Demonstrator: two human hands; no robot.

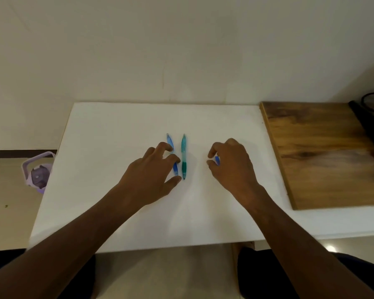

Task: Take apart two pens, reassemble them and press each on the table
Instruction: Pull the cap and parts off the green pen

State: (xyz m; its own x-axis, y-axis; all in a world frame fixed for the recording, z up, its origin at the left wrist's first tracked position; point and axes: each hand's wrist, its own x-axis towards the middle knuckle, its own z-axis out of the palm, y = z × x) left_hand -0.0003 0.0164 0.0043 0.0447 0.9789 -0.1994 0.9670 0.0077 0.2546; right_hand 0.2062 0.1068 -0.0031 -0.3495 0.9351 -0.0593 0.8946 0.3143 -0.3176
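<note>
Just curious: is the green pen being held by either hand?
No, the green pen lies alone on the table between both hands.

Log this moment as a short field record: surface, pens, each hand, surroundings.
surface: white tabletop
pens: blue translucent plastic pen and green translucent plastic pen, lying side by side
left hand: fingers curled over the blue pen, touching it
right hand: pinches a small blue piece
right of table: brown wooden board
floor, left: lilac plastic container
</note>
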